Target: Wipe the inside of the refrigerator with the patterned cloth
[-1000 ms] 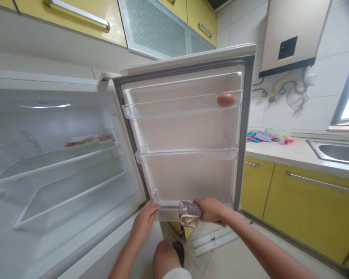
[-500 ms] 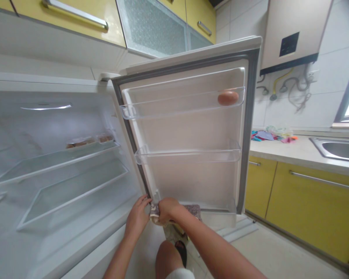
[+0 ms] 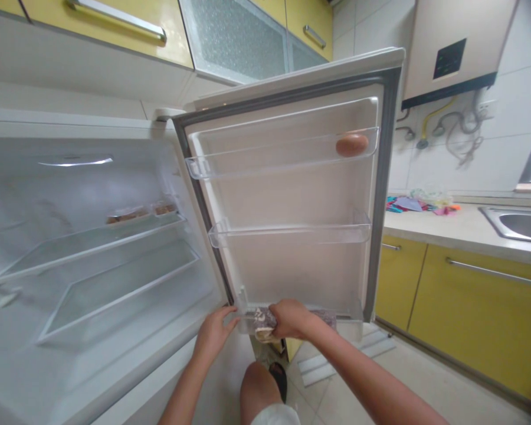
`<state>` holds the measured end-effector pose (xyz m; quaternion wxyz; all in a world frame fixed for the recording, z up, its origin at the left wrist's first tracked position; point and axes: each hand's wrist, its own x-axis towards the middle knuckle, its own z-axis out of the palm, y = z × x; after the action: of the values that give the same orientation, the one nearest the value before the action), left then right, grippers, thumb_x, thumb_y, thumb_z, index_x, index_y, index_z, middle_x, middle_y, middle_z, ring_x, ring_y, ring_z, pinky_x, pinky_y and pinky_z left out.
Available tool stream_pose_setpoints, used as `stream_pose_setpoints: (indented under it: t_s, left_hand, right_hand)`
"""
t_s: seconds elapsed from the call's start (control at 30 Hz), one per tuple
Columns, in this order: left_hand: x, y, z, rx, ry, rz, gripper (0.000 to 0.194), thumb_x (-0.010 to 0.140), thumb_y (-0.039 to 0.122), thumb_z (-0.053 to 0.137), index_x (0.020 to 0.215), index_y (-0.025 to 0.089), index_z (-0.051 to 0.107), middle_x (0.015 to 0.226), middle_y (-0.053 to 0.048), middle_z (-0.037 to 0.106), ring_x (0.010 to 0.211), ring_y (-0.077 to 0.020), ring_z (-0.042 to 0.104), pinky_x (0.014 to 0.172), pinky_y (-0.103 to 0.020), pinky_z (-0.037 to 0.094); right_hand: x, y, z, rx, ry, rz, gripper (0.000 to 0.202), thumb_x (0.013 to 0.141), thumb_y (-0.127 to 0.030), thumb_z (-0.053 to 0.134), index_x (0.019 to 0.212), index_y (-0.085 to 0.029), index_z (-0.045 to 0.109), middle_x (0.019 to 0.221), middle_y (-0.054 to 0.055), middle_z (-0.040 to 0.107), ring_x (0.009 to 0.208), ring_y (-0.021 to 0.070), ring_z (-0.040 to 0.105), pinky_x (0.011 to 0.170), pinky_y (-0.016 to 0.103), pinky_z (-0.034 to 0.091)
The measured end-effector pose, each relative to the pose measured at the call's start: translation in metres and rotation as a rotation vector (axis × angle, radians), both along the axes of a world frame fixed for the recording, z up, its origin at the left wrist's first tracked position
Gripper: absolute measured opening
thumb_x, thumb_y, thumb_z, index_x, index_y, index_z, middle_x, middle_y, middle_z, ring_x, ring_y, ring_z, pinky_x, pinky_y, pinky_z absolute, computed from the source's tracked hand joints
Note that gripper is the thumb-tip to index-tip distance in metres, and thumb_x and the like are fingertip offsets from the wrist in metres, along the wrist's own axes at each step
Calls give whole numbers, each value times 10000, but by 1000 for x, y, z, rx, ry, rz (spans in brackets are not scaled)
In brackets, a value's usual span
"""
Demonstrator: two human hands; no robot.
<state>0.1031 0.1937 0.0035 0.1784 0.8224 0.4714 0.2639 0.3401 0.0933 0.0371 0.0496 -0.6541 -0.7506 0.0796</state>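
Note:
My right hand (image 3: 292, 319) is closed around a brown-and-cream patterned cloth (image 3: 265, 324), pressed over the front rim of the bottom door shelf (image 3: 351, 327). Part of the cloth shows beyond my wrist on the right. At the left end of that clear shelf, my left hand (image 3: 215, 333) rests with thumb and fingers apart, fingertips against the shelf's end by the door seal. The refrigerator door (image 3: 292, 195) stands wide open, its inner side facing me.
A brown egg (image 3: 351, 144) lies in the top door shelf. Packaged food (image 3: 127, 213) sits on a glass shelf (image 3: 115, 242) inside the fridge. Right of the door are a counter (image 3: 442, 227) with colourful cloths (image 3: 409, 204) and a sink (image 3: 524, 225). White strips (image 3: 323, 369) lie on the floor.
My right hand and the cloth have moved right along the bottom shelf's rim, away from my left hand. My left hand has shifted slightly right and its thumb has spread.

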Motion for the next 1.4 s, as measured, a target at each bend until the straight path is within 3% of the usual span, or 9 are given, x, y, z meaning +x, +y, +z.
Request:
stream_pose_setpoints:
  t_s: [0.23, 0.4, 0.53, 0.73, 0.87, 0.97, 1.13, 1.27, 1.4]
  left_hand:
    - [0, -2, -1, -117, -39, -39, 441, 851, 491, 483, 1061, 202, 742, 1162, -92, 768, 1130, -261, 684, 1028, -394, 504]
    - [-2, 1, -5, -150, -109, -52, 436, 817, 520, 512, 1019, 207, 738, 1095, -87, 783, 1043, -256, 712, 984, -377, 515]
    - [1, 1, -7, -199, -195, -40, 448, 769, 528, 537, 988, 188, 729, 1065, -105, 785, 1013, -257, 719, 961, -367, 525]
    - [9, -5, -5, -197, -214, -40, 390, 771, 510, 518, 907, 202, 714, 990, -87, 786, 915, -245, 724, 880, -348, 529]
    - [13, -7, -3, -176, -173, -41, 360, 797, 482, 501, 908, 210, 709, 1005, -83, 784, 920, -244, 721, 865, -343, 512]
    - [14, -8, -3, -160, -136, -27, 366, 824, 488, 482, 927, 221, 709, 994, -70, 783, 917, -241, 725, 856, -337, 499]
    - [19, -12, -4, -129, -104, -11, 360, 852, 495, 476, 934, 227, 702, 985, -60, 781, 898, -227, 722, 844, -320, 488]
    - [21, -14, -2, -134, -95, 5, 336, 852, 470, 490, 940, 227, 705, 1013, -62, 782, 899, -218, 714, 842, -307, 492]
    - [19, -14, -1, -130, -89, 1, 327, 852, 470, 503, 934, 233, 714, 1015, -57, 786, 926, -221, 711, 856, -307, 496]
  right_hand:
    - [72, -62, -5, 31, -31, -129, 382, 777, -495, 635, 1061, -243, 678, 1038, 147, 765, 971, 355, 725, 745, 377, 494]
    - [88, -84, -7, 97, 7, -163, 259, 823, -442, 614, 983, -242, 655, 1012, 108, 765, 920, 297, 722, 708, 316, 420]
    - [93, -82, -5, 83, 195, -234, 333, 856, -520, 556, 957, -230, 685, 990, 103, 766, 887, 267, 701, 696, 299, 392]
    - [94, -44, -2, 42, 469, -222, 420, 887, -486, 507, 1092, -181, 709, 1059, 73, 768, 923, 236, 682, 758, 287, 460]
    - [67, 7, 5, -42, 402, -136, 386, 870, -457, 558, 1069, -178, 735, 1050, 60, 781, 922, 233, 700, 754, 278, 486]
    - [39, 42, 12, -33, 293, -110, 406, 827, -468, 623, 1084, -176, 739, 1132, 129, 761, 1021, 302, 696, 837, 348, 500]
    - [6, 74, 11, -41, 174, 36, 445, 812, -446, 640, 1199, -234, 694, 1298, 118, 696, 1202, 314, 628, 979, 390, 466]
    - [-4, 88, 1, -203, 118, 175, 388, 722, -363, 733, 1088, -236, 746, 1142, 71, 761, 1045, 264, 683, 884, 323, 497]
    - [10, 92, -4, -345, 108, 219, 434, 648, -359, 775, 1063, -237, 753, 947, 21, 773, 796, 205, 675, 699, 284, 500]
